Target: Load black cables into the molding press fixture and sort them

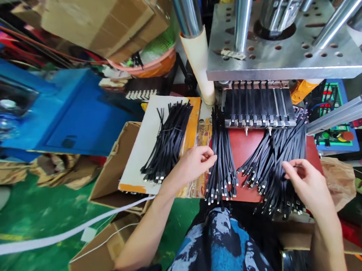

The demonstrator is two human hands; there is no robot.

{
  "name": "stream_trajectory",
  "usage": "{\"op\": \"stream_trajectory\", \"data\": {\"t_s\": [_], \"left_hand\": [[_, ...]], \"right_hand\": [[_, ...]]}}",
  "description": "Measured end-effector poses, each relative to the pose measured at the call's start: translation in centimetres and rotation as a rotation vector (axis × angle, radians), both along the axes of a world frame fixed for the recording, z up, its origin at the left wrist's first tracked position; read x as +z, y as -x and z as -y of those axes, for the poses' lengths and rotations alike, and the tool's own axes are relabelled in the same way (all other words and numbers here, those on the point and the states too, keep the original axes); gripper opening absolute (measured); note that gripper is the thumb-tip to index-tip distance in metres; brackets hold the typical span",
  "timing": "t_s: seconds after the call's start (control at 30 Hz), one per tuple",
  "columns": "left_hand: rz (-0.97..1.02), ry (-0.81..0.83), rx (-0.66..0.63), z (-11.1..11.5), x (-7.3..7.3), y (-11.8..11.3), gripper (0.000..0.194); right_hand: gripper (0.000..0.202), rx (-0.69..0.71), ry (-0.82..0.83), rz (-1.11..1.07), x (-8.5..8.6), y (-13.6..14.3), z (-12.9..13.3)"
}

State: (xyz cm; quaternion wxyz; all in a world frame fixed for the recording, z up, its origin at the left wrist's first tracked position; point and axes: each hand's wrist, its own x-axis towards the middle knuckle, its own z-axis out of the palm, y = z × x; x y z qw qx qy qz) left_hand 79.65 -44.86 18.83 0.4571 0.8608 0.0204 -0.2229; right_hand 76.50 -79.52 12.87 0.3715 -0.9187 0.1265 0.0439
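Observation:
My left hand (198, 161) is closed, thumb against curled fingers, at the left side of the middle bundle of black USB cables (221, 149). Whatever its fingertips pinch is too small to make out. Over the right-hand pile of black cables (276, 157) hovers my right hand (308, 184), its fingers curled in towards the thumb. Its fingertips are against the dark cables, so a cable in them cannot be told apart. Several cables lie side by side in the slotted metal fixture (258, 104) in front of me, under the press.
A thick steel press plate (282, 63) on shiny columns stands above the fixture. Left, another cable bundle (170, 140) lies on a white board (138, 151). Cardboard boxes (116, 157) stand below. A control panel (333, 119) with buttons is at right, beside a metal bar (342, 114).

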Motion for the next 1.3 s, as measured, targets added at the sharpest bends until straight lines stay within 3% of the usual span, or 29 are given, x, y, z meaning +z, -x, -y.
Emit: {"op": "stream_trajectory", "data": {"t_s": [0.1,0.23,0.37,0.43,0.53,0.6,0.67,0.8,1.03,1.13,1.3], "left_hand": [[-0.198,0.306,-0.011,1.7,0.3,1.0,0.023],[-0.315,0.507,-0.118,4.4,0.2,3.0,0.024],[-0.098,0.496,-0.214,6.4,1.1,5.4,0.027],[0.019,0.462,-0.225,7.0,1.4,6.2,0.03],[-0.018,0.468,-0.116,7.6,0.9,6.4,0.035],[-0.114,0.538,-0.006,8.0,-0.1,6.1,0.037],[-0.189,0.646,0.074,8.3,-0.8,5.8,0.036],[-0.131,0.697,0.073,8.2,-0.9,6.1,0.029],[0.047,0.566,-0.01,7.4,0.0,7.1,0.028],[0.126,0.528,-0.097,7.5,0.1,7.2,0.025],[0.127,0.379,-0.284,7.3,-0.8,8.3,0.021]], "right_hand": [[0.039,0.069,0.264,-0.086,0.2,0.3,-1.4],[0.039,0.123,0.327,-0.061,0.9,0.5,-3.3],[0.037,0.189,0.406,-0.071,1.6,0.5,-4.3],[0.038,0.134,0.286,0.003,2.2,0.9,-4.1],[0.043,0.092,-0.122,0.053,3.6,2.4,-4.2],[0.044,0.176,-0.387,-0.006,4.5,3.7,-4.9],[0.045,0.297,-0.53,-0.074,5.0,5.0,-6.0],[0.045,0.464,-0.582,-0.106,5.3,6.0,-7.3],[0.048,0.502,-0.56,-0.042,5.6,5.3,-6.8],[0.039,0.419,-0.658,-0.107,5.4,5.2,-6.9],[0.044,0.153,-0.763,0.031,5.0,4.5,-6.9]]}}
